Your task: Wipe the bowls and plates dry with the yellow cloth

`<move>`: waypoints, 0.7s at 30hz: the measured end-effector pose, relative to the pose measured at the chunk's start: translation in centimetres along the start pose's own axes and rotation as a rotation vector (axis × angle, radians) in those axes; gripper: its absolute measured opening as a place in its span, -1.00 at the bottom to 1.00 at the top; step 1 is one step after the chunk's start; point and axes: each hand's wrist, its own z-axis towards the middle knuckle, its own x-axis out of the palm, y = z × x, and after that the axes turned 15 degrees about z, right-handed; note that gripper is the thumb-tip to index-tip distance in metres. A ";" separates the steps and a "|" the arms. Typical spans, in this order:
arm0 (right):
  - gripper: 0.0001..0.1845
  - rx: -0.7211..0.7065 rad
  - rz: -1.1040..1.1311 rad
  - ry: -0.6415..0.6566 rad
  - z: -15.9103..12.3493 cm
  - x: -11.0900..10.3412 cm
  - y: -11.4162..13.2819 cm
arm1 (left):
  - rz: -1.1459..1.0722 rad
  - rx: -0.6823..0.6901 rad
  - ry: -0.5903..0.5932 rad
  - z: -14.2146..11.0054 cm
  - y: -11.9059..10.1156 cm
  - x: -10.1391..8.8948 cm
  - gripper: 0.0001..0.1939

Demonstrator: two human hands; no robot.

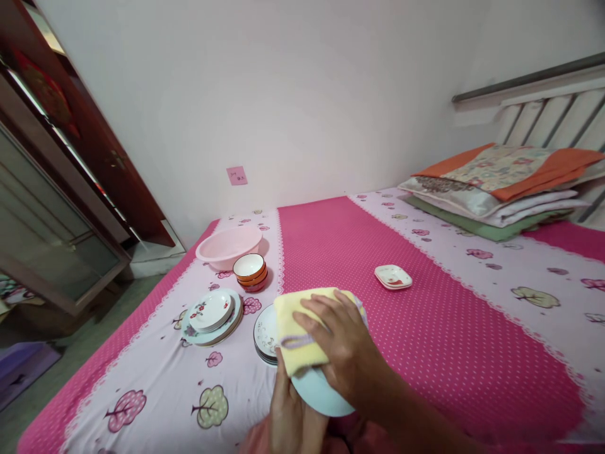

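Most of the pale blue plate (321, 392) is hidden from me by the yellow cloth (289, 318), so just its lower rim shows. From my far-off seat, I can't see the plate's underside, or most of the left hand's fingers. The wearer's legs are cut off at the bottom of my view.

My wearer's left hand (290, 410) comes up from below, with the plate in its grip at the lower left. The right hand (338, 340) reaches in from the lower right, back up, fingers bent and spread, holding the cloth to the plate (its thumb is hard for me to make out).

The plate is over the near side of the bed (326, 239), close to the wearer, just right of a stack of plates (265, 333). It is round, so I find no long side on it. Its bare rim points down toward the wearer. The purple loop (297, 341) on the cloth runs left to right.
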 end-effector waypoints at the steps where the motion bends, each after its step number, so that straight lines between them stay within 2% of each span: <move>1: -0.53 0.044 0.000 -0.010 0.3 -0.1 -0.6 | -0.022 -0.006 0.024 0.0 0.1 -0.1 -0.43; 3: -0.51 0.127 -0.001 -0.021 0.5 -0.5 -1.9 | -0.072 -0.015 0.099 0.0 0.0 -0.3 -0.45; 6: -0.47 0.188 0.000 -0.071 -0.8 -1.3 -3.5 | -0.147 -0.008 0.242 -0.1 -0.5 -0.5 -0.40; 10: -0.47 0.221 0.019 -0.159 -4.0 -2.0 -4.3 | -0.169 0.024 0.306 0.0 -1.3 0.0 -0.34; 14: -0.54 0.195 0.033 -0.230 -6.8 -2.1 -2.7 | -0.175 0.040 0.329 0.3 -2.0 0.8 -0.31; 17: -0.57 0.213 0.052 -0.254 -8.2 -2.0 -0.7 | -0.176 0.032 0.331 0.6 -2.2 0.6 -0.30; 21: -0.57 0.079 0.021 -0.175 -9.3 -1.5 0.9 | -0.188 0.033 0.295 1.0 -1.7 -0.7 -0.31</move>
